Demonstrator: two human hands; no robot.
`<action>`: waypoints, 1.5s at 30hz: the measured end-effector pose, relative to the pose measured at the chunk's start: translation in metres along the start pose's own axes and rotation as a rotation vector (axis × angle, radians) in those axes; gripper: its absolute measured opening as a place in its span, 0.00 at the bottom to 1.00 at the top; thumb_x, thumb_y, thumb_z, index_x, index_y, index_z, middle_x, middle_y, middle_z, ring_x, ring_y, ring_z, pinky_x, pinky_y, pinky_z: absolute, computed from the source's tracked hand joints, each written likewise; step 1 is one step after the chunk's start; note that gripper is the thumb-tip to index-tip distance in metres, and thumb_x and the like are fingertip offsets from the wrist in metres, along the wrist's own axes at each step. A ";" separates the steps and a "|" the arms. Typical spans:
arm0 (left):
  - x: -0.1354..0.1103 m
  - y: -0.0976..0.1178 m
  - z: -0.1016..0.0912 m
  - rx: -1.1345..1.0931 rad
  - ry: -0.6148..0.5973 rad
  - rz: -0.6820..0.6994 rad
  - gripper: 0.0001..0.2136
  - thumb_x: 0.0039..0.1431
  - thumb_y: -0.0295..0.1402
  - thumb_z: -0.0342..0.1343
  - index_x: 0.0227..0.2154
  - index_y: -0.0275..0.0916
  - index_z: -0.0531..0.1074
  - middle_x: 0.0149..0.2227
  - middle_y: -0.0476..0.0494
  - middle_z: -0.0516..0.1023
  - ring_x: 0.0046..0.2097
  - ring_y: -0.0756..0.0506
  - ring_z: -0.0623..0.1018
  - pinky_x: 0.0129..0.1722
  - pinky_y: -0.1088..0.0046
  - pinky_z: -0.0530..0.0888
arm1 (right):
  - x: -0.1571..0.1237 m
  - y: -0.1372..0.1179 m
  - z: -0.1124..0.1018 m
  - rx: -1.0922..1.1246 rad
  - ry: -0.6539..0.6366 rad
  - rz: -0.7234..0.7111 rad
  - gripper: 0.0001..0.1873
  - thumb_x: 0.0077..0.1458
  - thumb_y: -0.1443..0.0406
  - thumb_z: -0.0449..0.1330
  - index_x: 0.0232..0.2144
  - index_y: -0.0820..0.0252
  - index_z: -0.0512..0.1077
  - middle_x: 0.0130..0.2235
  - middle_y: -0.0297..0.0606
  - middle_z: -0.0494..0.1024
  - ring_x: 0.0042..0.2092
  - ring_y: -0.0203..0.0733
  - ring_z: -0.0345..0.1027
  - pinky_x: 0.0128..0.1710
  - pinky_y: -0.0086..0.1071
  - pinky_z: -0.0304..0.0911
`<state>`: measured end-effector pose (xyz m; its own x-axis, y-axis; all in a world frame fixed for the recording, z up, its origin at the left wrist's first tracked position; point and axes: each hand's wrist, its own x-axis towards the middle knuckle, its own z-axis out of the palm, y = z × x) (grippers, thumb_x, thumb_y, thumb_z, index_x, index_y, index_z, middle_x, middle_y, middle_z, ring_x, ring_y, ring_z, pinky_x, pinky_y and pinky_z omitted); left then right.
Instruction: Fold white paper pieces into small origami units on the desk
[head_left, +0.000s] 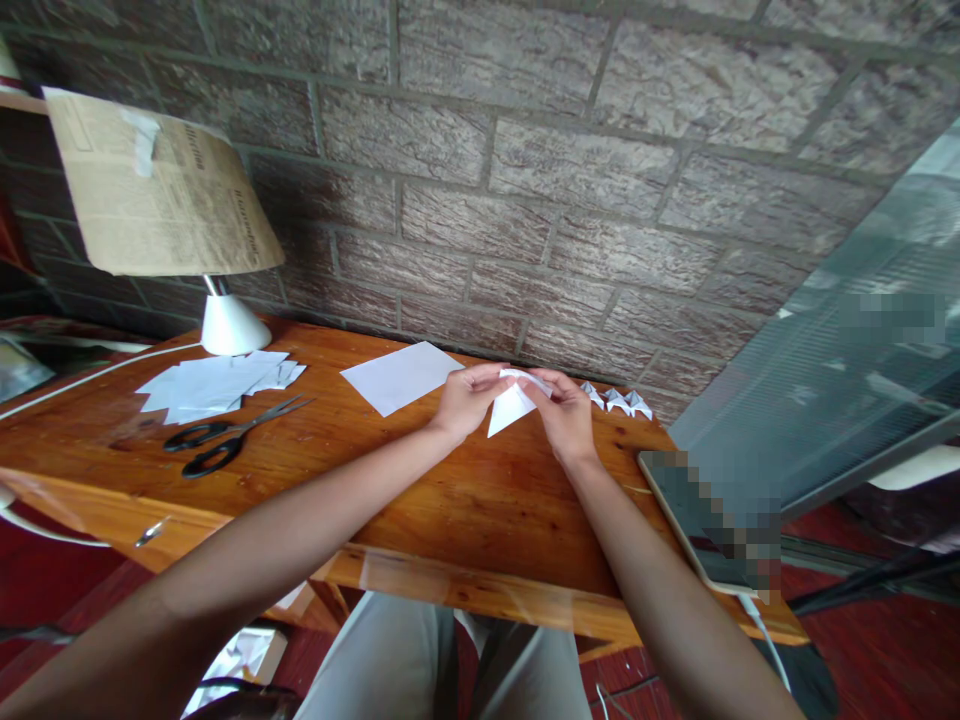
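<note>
A person seated at a wooden desk holds a folded white paper just above the far side of the desk. The left hand and right hand each have their grip pinching its upper edge between thumb and fingertips. A flat white sheet lies just left of the hands. Farther left is a heap of paper pieces, with black-handled scissors in front of it. Small folded paper shapes sit by the brick wall. The lamp has a newsprint shade, its lettering too blurred to read.
</note>
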<state>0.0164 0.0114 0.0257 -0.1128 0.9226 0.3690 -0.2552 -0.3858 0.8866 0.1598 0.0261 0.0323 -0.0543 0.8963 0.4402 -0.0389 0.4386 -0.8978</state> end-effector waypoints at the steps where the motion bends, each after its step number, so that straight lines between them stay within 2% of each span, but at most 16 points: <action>1: 0.000 0.000 0.000 0.002 -0.002 -0.005 0.20 0.44 0.41 0.67 0.39 0.34 0.78 0.41 0.39 0.82 0.42 0.41 0.80 0.47 0.60 0.74 | 0.000 0.000 0.000 0.000 -0.004 -0.004 0.19 0.43 0.54 0.69 0.37 0.57 0.75 0.37 0.37 0.82 0.37 0.44 0.75 0.41 0.38 0.70; 9: 0.008 0.004 -0.010 -0.039 0.071 -0.031 0.23 0.41 0.40 0.69 0.41 0.35 0.77 0.35 0.42 0.82 0.38 0.43 0.80 0.43 0.64 0.74 | -0.002 -0.009 -0.002 -0.032 -0.102 -0.127 0.15 0.49 0.57 0.66 0.40 0.54 0.76 0.42 0.36 0.81 0.44 0.43 0.74 0.48 0.39 0.69; 18: 0.009 0.005 -0.008 -0.101 0.062 -0.045 0.17 0.44 0.42 0.67 0.37 0.38 0.79 0.40 0.43 0.82 0.42 0.43 0.79 0.45 0.65 0.73 | -0.003 -0.012 -0.008 -0.225 -0.084 -0.178 0.22 0.47 0.54 0.67 0.44 0.55 0.77 0.45 0.40 0.80 0.45 0.46 0.73 0.48 0.41 0.68; 20: 0.009 0.006 -0.008 -0.079 0.048 -0.045 0.17 0.45 0.42 0.66 0.38 0.38 0.80 0.41 0.43 0.82 0.42 0.43 0.79 0.45 0.65 0.73 | -0.004 -0.017 -0.010 -0.261 -0.114 -0.215 0.21 0.51 0.52 0.64 0.44 0.54 0.77 0.46 0.40 0.80 0.45 0.47 0.73 0.48 0.42 0.68; 22: 0.009 0.006 -0.010 -0.041 0.047 -0.035 0.17 0.46 0.42 0.65 0.38 0.38 0.80 0.41 0.43 0.82 0.43 0.42 0.78 0.45 0.65 0.73 | -0.005 -0.021 -0.012 -0.261 -0.136 -0.231 0.20 0.57 0.49 0.57 0.41 0.54 0.79 0.46 0.39 0.80 0.46 0.48 0.73 0.49 0.43 0.67; 25: 0.010 0.006 -0.012 0.013 0.041 -0.039 0.18 0.48 0.44 0.64 0.40 0.38 0.79 0.41 0.43 0.82 0.42 0.43 0.78 0.44 0.66 0.73 | -0.005 -0.022 -0.011 -0.221 -0.143 -0.165 0.25 0.60 0.47 0.50 0.36 0.54 0.81 0.45 0.38 0.81 0.44 0.48 0.74 0.44 0.42 0.70; 28: 0.010 0.006 -0.014 0.048 0.001 -0.044 0.19 0.50 0.44 0.62 0.42 0.37 0.79 0.42 0.42 0.82 0.41 0.43 0.78 0.42 0.67 0.73 | -0.003 -0.018 -0.009 -0.165 -0.156 -0.080 0.19 0.54 0.49 0.59 0.40 0.52 0.79 0.46 0.36 0.80 0.41 0.46 0.74 0.35 0.38 0.73; 30: 0.010 0.007 -0.015 0.090 -0.024 -0.011 0.19 0.52 0.43 0.61 0.43 0.37 0.79 0.42 0.42 0.82 0.41 0.43 0.78 0.42 0.68 0.73 | -0.002 -0.015 -0.009 -0.137 -0.154 -0.057 0.18 0.50 0.52 0.64 0.42 0.52 0.79 0.45 0.35 0.81 0.40 0.45 0.74 0.33 0.37 0.73; 35: 0.007 0.012 -0.016 0.241 -0.074 0.100 0.17 0.55 0.43 0.58 0.43 0.37 0.78 0.42 0.41 0.82 0.42 0.43 0.79 0.41 0.69 0.73 | 0.000 -0.011 -0.010 -0.116 -0.120 -0.017 0.17 0.48 0.54 0.65 0.40 0.54 0.79 0.40 0.36 0.82 0.39 0.44 0.74 0.32 0.35 0.73; 38: 0.005 0.012 -0.016 0.286 -0.108 0.115 0.18 0.56 0.42 0.57 0.44 0.37 0.78 0.44 0.41 0.81 0.41 0.43 0.79 0.41 0.69 0.73 | 0.000 -0.008 -0.009 -0.127 -0.099 0.000 0.18 0.48 0.53 0.65 0.39 0.55 0.79 0.40 0.38 0.82 0.38 0.45 0.74 0.31 0.35 0.72; 45: 0.004 0.006 -0.013 0.294 -0.106 0.129 0.16 0.57 0.41 0.56 0.44 0.37 0.77 0.45 0.41 0.81 0.42 0.44 0.79 0.42 0.69 0.74 | -0.004 -0.004 -0.004 -0.194 -0.019 -0.072 0.18 0.51 0.52 0.63 0.39 0.57 0.79 0.42 0.40 0.82 0.42 0.47 0.75 0.41 0.40 0.72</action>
<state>0.0018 0.0130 0.0292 -0.0216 0.8675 0.4970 0.0445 -0.4958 0.8673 0.1640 0.0215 0.0342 -0.0775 0.8613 0.5022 0.1497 0.5080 -0.8482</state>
